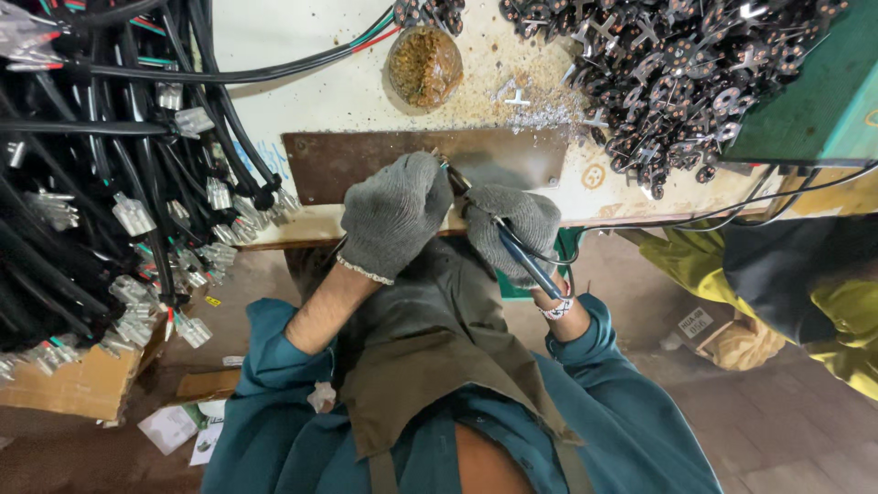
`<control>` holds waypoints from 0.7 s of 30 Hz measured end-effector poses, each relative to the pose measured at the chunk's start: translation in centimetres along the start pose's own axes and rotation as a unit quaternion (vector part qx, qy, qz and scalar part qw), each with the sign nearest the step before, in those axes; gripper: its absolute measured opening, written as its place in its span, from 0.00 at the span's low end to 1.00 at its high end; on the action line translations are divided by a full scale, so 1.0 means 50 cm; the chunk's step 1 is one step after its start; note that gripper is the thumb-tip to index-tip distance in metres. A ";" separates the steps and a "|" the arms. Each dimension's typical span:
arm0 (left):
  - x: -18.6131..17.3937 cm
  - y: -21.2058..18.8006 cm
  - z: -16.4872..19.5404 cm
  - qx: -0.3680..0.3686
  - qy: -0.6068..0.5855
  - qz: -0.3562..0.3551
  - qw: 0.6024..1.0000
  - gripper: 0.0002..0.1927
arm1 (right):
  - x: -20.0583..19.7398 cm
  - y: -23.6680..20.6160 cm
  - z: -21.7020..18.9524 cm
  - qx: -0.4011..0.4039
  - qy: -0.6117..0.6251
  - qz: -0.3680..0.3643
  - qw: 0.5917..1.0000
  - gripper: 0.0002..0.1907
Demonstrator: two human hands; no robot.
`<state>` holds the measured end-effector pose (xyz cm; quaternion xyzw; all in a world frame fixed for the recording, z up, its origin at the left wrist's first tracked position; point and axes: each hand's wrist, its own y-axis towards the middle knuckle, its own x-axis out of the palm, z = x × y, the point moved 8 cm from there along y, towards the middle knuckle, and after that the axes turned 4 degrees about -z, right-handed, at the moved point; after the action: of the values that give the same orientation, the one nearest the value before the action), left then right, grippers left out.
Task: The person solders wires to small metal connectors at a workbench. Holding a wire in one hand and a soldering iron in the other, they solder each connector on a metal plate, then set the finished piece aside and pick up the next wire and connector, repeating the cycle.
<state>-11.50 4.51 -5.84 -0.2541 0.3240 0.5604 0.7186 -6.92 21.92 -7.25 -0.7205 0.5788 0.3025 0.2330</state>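
Observation:
Both my hands wear grey knit gloves. My right hand (512,230) grips a soldering iron (528,263) with a dark blue handle, its tip pointing up and left toward the brown metal plate (366,160) on the bench. My left hand (395,212) is closed over something small right beside the iron's tip; what it pinches is hidden, only a thin wire end shows at the fingertips. The two hands touch at the bench's front edge.
Bundles of black cables with white connectors (110,183) hang at the left. A pile of small black metal parts (677,73) lies at the back right, next to a brown sponge-like lump (424,66). A green box (814,101) stands at the far right. Cardboard (82,384) lies on the floor.

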 end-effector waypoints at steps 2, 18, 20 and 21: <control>-0.004 0.002 -0.001 0.003 -0.011 0.009 1.000 0.08 | 0.004 -0.001 0.007 0.020 -0.015 -0.015 1.000 0.11; 0.000 0.003 -0.006 -0.026 -0.031 -0.012 0.999 0.09 | -0.026 0.045 -0.057 -0.070 0.087 0.015 0.994 0.11; 0.006 0.003 -0.006 -0.024 -0.027 -0.032 0.999 0.08 | -0.023 0.047 -0.059 -0.076 0.062 0.020 0.995 0.13; 0.009 0.002 -0.007 -0.027 -0.024 -0.041 0.998 0.08 | -0.019 0.047 -0.060 -0.079 0.053 0.018 0.995 0.13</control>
<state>-11.58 4.56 -6.39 -0.2733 0.2805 0.5450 0.7414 -8.86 20.00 -4.42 -0.7413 0.5772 0.3130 0.1389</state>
